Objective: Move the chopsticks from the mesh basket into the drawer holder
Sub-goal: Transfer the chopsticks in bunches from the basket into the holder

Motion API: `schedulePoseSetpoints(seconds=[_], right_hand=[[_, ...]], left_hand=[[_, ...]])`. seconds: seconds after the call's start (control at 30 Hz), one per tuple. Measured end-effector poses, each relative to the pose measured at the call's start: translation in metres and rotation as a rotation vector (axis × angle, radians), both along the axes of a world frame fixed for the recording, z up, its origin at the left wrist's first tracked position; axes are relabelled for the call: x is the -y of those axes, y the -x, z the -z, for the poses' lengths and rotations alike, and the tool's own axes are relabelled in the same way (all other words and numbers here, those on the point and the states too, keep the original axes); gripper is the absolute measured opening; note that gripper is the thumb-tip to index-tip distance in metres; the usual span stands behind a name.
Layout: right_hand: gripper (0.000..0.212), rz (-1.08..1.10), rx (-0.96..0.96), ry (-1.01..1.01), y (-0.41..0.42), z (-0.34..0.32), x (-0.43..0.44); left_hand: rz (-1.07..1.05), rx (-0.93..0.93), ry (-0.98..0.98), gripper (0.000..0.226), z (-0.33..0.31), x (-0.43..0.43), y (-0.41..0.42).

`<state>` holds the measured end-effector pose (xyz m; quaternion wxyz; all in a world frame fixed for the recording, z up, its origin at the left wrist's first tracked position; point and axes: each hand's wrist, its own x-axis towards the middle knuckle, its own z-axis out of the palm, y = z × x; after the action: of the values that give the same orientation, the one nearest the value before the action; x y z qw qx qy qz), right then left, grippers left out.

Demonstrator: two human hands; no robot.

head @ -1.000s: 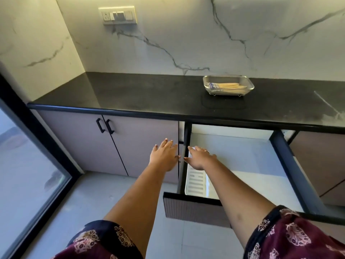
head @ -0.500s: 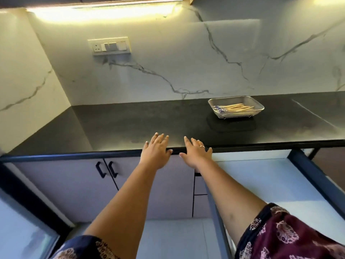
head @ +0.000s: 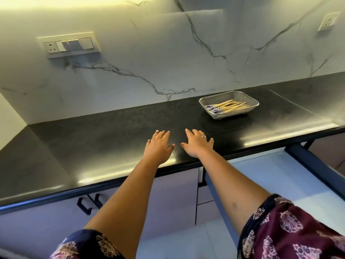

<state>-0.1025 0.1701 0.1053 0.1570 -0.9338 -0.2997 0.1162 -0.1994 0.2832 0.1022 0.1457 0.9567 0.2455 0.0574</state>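
A rectangular metal mesh basket (head: 248, 109) stands on the black countertop (head: 112, 139) at the right back. Several wooden chopsticks (head: 229, 106) with blue-patterned ends lie inside it. My left hand (head: 159, 146) and my right hand (head: 197, 144) hover flat over the counter's front part, side by side, fingers spread and holding nothing. The basket is ahead and to the right of my right hand, well apart from it. An open drawer (head: 291, 184) with a pale liner sits below the counter at the right. Its holder is out of view.
A marble backsplash rises behind the counter, with a switch plate (head: 69, 44) at left and a socket (head: 328, 22) at upper right. Cabinet doors with black handles (head: 89, 203) lie below left. The drawer's dark side rail (head: 317, 165) juts out at right.
Both hands rose from beside the open drawer up over the counter edge and forward. The view tilted up, so the drawer's white holder dropped out of sight.
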Motion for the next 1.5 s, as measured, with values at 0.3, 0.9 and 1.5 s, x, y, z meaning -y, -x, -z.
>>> schedulePoseSetpoints(seconds=[0.3,0.9,1.5], right_hand=[[0.045,0.255,-0.027,-0.211,-0.174,0.004,-0.049],[0.040,0.531,-0.182,-0.203,-0.342,0.025,-0.059],[0.042,0.936,-0.346,-0.414,-0.376,0.046,-0.090]], left_hand=[[0.062,-0.020,0.260,0.059,0.014,-0.045,-0.172],[0.199,0.014,0.374,0.031,0.018,-0.078,-0.388],[0.322,-0.332,0.361,0.035,0.040,-0.061,-0.482]])
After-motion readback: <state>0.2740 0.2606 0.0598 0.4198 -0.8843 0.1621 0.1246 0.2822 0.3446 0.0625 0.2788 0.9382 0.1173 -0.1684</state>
